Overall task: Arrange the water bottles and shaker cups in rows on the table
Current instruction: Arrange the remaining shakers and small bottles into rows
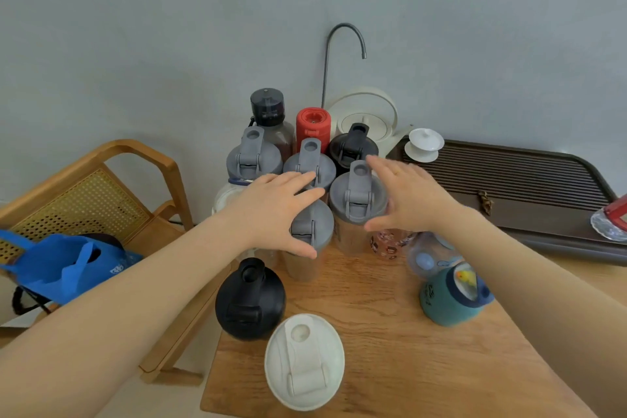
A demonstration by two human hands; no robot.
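Both my hands are out over the middle of the cluster. My left hand (281,207) sits spread over a grey-lid shaker (310,237), fingers straight, thumb down by the lid; touching or just above it, can't tell. My right hand (403,193) is released too, fingers straight, cupped beside another grey-lid shaker (358,204), not clearly gripping it.

Progress, my read: roughly half done. At the back of the table (390,332), against the wall, things already stand in rows: dark bottle (269,119), red bottle (312,125), black shaker (353,146), then two more grey shakers, left (253,156) and centre (309,159), in front. The two under my hands look like the next row being squared up. Still loose near me: black jug (250,299), white shaker (304,361), teal cup (453,295), a clear bottle (431,254) and a patterned cup (386,244), well apart from the rows. A white lid (225,197) peeks out behind my left wrist.

Writing: nothing readable. Teal cup has a dark scribble print, patterned cup small repeating figures, blue bag (68,265) on the chair (101,187) has a white logo, too blurred.
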